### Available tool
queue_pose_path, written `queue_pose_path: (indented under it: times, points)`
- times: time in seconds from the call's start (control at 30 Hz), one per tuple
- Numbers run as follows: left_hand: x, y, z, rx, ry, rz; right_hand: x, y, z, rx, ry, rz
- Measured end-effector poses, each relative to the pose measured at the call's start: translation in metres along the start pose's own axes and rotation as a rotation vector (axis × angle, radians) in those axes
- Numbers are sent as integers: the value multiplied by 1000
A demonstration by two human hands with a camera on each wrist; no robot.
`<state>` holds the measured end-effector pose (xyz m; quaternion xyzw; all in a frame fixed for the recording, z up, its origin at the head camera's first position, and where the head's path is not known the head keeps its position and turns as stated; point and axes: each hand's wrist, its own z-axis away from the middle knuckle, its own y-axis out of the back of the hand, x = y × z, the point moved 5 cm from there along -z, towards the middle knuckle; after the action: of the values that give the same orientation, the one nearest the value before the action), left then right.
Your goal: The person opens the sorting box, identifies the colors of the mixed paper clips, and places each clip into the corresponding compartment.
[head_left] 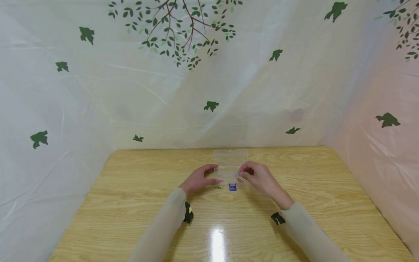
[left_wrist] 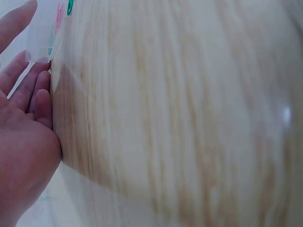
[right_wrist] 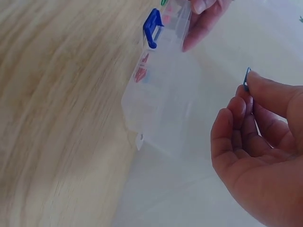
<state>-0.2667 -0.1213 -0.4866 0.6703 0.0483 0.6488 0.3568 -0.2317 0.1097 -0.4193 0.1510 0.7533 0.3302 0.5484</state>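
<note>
A clear plastic box [head_left: 226, 171] stands on the table with its clear lid [head_left: 230, 157] raised at the back. My left hand [head_left: 201, 177] holds the box's left end, thumb at the front and fingers behind. Over the right end, my right hand [head_left: 260, 176] pinches a small blue paper clip [right_wrist: 246, 79] between thumb and forefinger. A blue latch [right_wrist: 152, 28] is on the box's front. Through the clear wall show a red clip [right_wrist: 140, 73] toward the right and a pink clip [left_wrist: 58, 18] toward the left. A green paper clip [head_left: 219, 187] is at the front left.
The wood-grain table [head_left: 147, 225] reaches back to a pale curtain [head_left: 157, 120] printed with leaves and birds, which also hangs at both sides. Black camera straps [head_left: 188, 213] sit at both wrists. A bright light reflection lies near the table's front.
</note>
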Motion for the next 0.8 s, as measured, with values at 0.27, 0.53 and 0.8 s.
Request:
queue_pose_path:
  times: [0.27,0.53,0.8]
  points:
    - [1,2,0,6,-8,16,6,0,-15,17,-18,41]
    - [1,1,0,4,-12,12,10,-4,-23,20,-38,68]
    - [-1,0,0,2,-9,2,13,-7,-31,23,-26,92]
